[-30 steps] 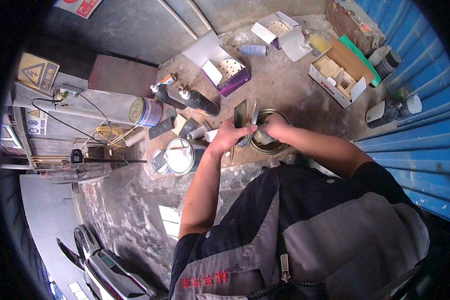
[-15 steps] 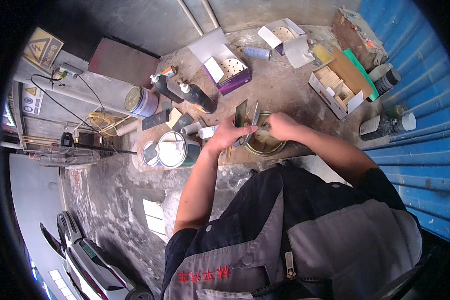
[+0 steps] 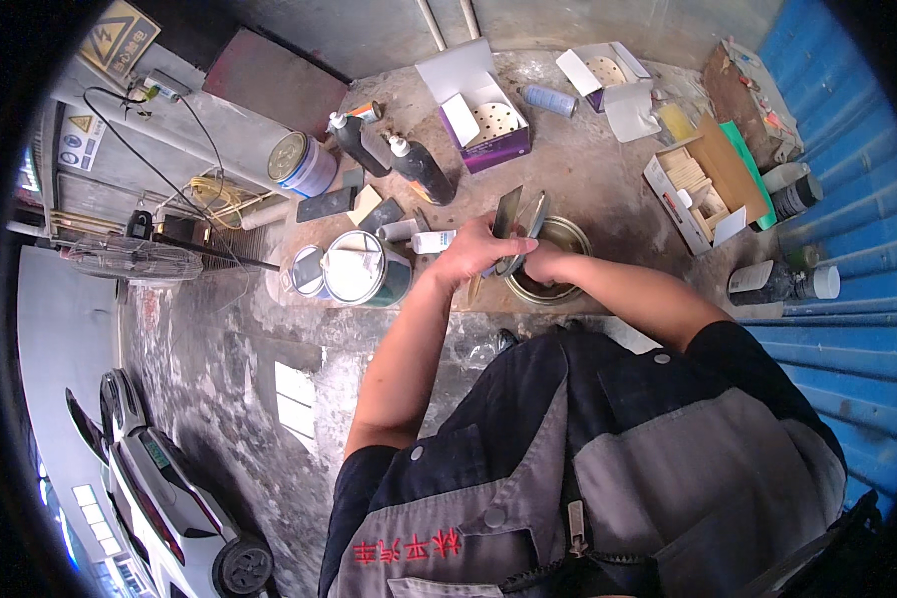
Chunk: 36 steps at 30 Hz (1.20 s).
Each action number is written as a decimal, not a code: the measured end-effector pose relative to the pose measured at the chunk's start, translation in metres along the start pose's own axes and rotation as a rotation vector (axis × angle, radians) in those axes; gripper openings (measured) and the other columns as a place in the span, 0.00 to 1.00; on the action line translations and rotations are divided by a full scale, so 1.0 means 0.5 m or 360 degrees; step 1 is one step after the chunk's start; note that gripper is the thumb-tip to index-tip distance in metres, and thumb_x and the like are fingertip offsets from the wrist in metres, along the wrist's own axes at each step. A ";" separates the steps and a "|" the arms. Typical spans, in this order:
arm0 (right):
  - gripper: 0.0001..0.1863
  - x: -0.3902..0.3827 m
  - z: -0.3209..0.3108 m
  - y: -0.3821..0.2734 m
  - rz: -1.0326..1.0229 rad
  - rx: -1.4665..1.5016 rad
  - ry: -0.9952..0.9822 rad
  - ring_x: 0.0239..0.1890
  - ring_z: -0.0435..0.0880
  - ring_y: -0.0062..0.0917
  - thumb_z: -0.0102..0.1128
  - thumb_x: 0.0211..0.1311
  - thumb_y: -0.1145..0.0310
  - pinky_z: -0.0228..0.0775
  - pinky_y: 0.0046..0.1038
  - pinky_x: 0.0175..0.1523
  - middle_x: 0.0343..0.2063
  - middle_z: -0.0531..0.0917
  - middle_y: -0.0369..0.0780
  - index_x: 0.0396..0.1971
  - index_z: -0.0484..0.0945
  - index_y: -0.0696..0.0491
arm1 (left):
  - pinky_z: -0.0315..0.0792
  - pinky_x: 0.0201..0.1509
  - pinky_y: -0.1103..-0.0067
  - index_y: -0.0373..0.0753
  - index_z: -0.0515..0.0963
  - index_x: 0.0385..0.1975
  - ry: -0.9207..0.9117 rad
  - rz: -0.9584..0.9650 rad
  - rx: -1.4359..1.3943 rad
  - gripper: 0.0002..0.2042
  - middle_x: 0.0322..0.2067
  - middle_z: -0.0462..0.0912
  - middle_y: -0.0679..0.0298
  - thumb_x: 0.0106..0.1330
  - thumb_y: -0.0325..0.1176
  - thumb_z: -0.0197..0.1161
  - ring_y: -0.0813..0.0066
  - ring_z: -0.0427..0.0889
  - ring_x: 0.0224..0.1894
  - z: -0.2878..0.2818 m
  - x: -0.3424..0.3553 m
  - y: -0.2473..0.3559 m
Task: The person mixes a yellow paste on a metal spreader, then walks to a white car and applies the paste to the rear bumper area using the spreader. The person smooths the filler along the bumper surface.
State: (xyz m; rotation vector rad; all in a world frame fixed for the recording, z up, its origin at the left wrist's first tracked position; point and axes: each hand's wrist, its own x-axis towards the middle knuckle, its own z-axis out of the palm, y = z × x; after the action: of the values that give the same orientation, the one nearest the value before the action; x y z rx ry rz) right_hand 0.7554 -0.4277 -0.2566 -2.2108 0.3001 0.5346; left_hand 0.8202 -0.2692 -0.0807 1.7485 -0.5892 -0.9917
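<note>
My left hand (image 3: 471,251) is closed around a flat putty spreader (image 3: 508,211), whose broad blade points up and away. A round metal lid (image 3: 539,219), seen nearly edge-on, stands beside the blade, with my left thumb against it. To its right sits an open round tin (image 3: 580,237) with a yellowish rim at the table's near edge. My right hand (image 3: 546,265) reaches down into the tin's mouth, fingers bent. What those fingers grip is hidden by the hand and the lid.
Left of my hands stand an open white-topped bucket (image 3: 354,267), a small white tube (image 3: 433,242) and dark bottles (image 3: 424,171). Farther back are a purple box of sanding discs (image 3: 496,149) and a spray can (image 3: 548,100). A carton (image 3: 690,189) lies right, near a blue corrugated wall (image 3: 847,249).
My right hand has moved down and toward the lid, deeper into the tin. My left hand keeps its hold on the spreader. The whole view has shifted slightly.
</note>
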 end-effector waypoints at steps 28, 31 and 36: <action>0.15 -0.411 -0.387 0.104 -0.0074 0.0957 0.0740 0.36 0.80 0.17 0.67 0.59 0.73 0.73 0.22 0.42 0.36 0.85 0.36 0.46 0.82 0.63 | 0.70 0.66 0.59 0.32 0.67 0.64 0.0284 0.0356 0.1724 0.39 0.64 0.69 0.47 0.57 0.50 0.72 0.47 0.72 0.64 0.216 -0.008 -0.074; 0.15 -0.432 -0.377 0.109 -0.0118 0.1111 0.0722 0.36 0.80 0.15 0.67 0.58 0.76 0.72 0.20 0.42 0.37 0.85 0.35 0.46 0.82 0.61 | 0.70 0.66 0.59 0.33 0.67 0.64 0.0388 0.0440 0.1462 0.36 0.65 0.67 0.46 0.60 0.47 0.71 0.46 0.72 0.63 0.206 -0.016 -0.081; 0.11 -0.444 -0.368 0.089 -0.0388 0.1175 0.0755 0.39 0.81 0.15 0.66 0.59 0.81 0.72 0.20 0.47 0.36 0.84 0.34 0.42 0.80 0.59 | 0.76 0.60 0.65 0.31 0.72 0.59 0.0308 -0.0076 0.0269 0.24 0.47 0.85 0.50 0.64 0.33 0.61 0.49 0.84 0.50 0.123 -0.049 -0.064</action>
State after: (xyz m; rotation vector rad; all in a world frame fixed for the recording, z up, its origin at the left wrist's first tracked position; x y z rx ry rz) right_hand 0.5935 -0.5904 -0.0766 -1.5825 0.3895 -0.2275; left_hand 0.7537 -0.2704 -0.1120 1.9900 -0.5215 -0.8120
